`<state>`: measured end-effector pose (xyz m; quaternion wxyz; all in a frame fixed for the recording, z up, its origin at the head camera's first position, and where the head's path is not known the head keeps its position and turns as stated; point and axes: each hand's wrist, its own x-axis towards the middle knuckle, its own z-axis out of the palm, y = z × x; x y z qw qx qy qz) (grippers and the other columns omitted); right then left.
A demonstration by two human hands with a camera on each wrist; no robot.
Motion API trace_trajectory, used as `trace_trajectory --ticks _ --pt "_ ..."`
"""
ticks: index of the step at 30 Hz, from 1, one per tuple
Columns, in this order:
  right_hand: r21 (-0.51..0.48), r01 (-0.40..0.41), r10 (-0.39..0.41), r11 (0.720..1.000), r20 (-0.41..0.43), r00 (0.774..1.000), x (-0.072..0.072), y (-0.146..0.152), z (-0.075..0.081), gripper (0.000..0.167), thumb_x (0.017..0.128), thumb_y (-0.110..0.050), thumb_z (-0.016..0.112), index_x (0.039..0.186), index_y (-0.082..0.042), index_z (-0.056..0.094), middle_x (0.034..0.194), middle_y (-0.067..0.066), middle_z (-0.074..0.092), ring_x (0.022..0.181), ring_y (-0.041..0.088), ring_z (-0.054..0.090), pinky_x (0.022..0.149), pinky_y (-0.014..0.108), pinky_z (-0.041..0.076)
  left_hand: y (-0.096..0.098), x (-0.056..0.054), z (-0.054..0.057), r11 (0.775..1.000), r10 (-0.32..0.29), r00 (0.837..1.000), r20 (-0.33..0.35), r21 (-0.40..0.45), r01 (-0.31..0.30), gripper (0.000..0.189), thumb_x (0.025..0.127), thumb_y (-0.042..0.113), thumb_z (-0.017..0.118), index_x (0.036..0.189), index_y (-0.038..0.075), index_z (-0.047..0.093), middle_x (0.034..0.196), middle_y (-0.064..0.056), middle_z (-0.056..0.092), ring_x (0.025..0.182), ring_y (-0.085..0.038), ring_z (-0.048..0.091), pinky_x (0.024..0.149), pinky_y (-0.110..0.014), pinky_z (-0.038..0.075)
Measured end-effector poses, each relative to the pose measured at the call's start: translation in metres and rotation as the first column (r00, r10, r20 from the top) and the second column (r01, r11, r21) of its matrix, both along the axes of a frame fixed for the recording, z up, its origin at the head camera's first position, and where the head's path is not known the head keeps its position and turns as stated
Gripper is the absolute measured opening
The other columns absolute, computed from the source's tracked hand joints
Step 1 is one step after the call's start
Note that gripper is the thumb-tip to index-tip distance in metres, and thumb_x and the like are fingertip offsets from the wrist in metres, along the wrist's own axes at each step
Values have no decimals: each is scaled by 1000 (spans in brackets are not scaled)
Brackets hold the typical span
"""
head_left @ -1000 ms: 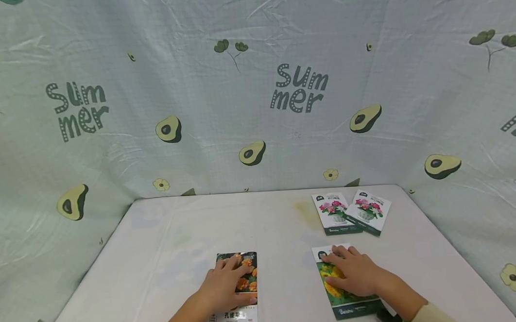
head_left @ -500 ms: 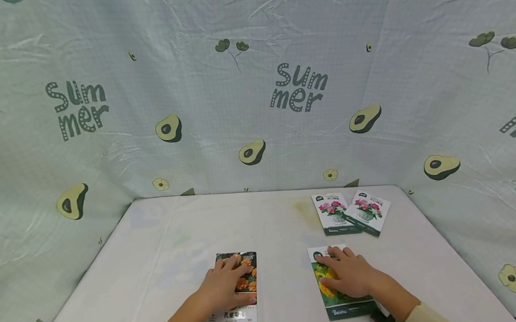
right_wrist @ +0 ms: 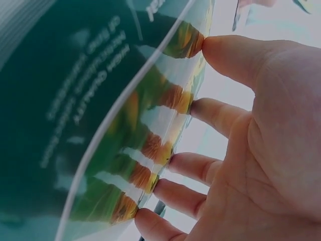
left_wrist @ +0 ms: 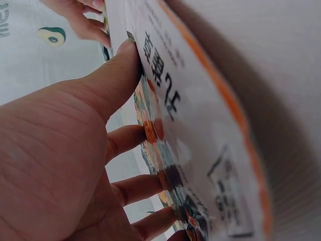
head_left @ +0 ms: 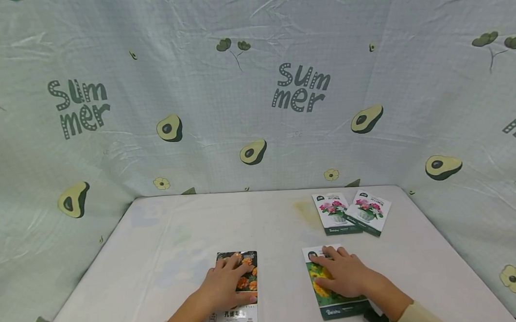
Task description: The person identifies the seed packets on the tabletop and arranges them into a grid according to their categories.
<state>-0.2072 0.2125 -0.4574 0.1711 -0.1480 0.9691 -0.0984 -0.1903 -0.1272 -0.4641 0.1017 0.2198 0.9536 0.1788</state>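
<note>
My left hand (head_left: 226, 285) rests with spread fingers on a seed packet (head_left: 235, 319) printed with orange flowers and a white lower band. In the left wrist view its fingertips press on the face of that packet (left_wrist: 185, 100). To the right, my right hand (head_left: 346, 275) lies on a green seed packet (head_left: 340, 311) with yellow flowers and a "Beishu" band. The right wrist view shows thumb and fingertips touching the glossy front of this packet (right_wrist: 135, 135), palm raised off it. Both packets lie flat on the table, partly covered by the hands.
Two white seed packets with pink flowers lie at the back right; the right one (head_left: 367, 211) overlaps the left one (head_left: 329, 208). The white table (head_left: 178, 233) ends at a printed curtain (head_left: 211, 95) behind and at both sides.
My right hand has slid the green packet a little to the left across the table. The left hand and its packet have stayed in place.
</note>
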Motion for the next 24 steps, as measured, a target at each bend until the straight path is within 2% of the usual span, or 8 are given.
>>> trace_trajectory --ticks 12,24 --pt "20 -14 14 1000 1 1000 2 -14 7 70 91 -61 67 152 -34 50 158 11 42 141 43 40 108 70 38 -3 0 2 1000 -4 1000 7 9 4 70 84 56 79 142 23 59 159 -20 40 139 -52 40 100 -73 40" --pt "23 -6 6 1000 15 1000 2 -21 8 69 90 -61 68 151 -35 51 154 10 45 136 37 43 107 65 41 -3 0 2 1000 -12 1000 13 6 12 69 85 56 78 142 23 59 159 -20 39 139 -52 40 100 -73 40"
